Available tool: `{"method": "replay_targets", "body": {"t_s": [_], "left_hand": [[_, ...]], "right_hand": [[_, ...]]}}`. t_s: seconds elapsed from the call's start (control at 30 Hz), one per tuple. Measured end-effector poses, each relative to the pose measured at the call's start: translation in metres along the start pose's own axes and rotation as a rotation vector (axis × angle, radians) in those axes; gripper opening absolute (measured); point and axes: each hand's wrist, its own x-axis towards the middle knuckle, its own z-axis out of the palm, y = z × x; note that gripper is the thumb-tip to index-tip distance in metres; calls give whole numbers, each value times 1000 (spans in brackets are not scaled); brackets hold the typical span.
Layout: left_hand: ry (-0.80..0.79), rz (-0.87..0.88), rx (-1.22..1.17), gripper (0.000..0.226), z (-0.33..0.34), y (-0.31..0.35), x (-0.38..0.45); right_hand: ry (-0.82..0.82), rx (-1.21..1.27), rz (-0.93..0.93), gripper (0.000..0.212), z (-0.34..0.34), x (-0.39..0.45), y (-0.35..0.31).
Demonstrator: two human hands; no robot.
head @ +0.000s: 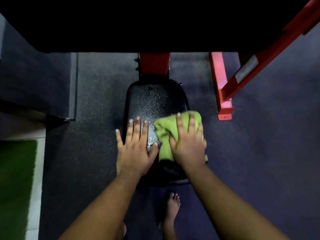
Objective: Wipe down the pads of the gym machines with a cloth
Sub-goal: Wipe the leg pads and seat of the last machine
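Fingers [191,122] lie straight: right hand [188,144] covering much of the cloth [164,134], left hand [136,149] flat on the pad [150,101].

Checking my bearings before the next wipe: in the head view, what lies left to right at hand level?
Green turf strip → left hand → right hand pressing the green cloth → red frame foot.
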Motion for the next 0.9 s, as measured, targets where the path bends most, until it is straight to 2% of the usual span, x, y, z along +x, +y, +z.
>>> {"method": "replay_targets", "body": {"t_s": [0.13, 0.2, 0.3, 0.37, 0.5, 0.6, 0.67, 0.73, 0.8, 0.87, 0.9], "left_hand": [[0, -2, 44, 79, 0, 0, 1], [-20, -7, 35, 80, -2, -1, 1], [-42, -4, 31, 81, -5, 1, 0], [-46, -17, 26, 82, -6, 2, 0], [-25, -26, 23, 85, -3, 3, 1], [-25, -24, 21, 84, -4, 3, 2], [-45, -20, 21, 84, -7, 3, 2], [-59, -14, 14, 84, -10, 3, 2], [-61, -21, -2, 84, -11, 5, 3], [-58, -26, -21, 84, -10, 5, 1], [-50, -18, -28, 84, -8, 5, 3]], "right_hand": [[-46, 49, -59, 78, -11, 58, -12], [-42, 39, -88, 78, -15, 32, -2], [-66, 58, -114, 82, -17, -51, 26], [-103, 75, -88, 81, -16, -61, 32], [-12, 49, -100, 74, -10, 49, -4], [-75, 56, -102, 73, -19, 115, -27], [-56, 24, -127, 73, -24, 91, -18], [-33, 24, -180, 75, -22, 27, 7], [-76, 67, -201, 82, -20, -21, 26], [-125, 56, -175, 82, -17, -3, 26], [-90, 29, -152, 79, -16, 25, 16]]}}
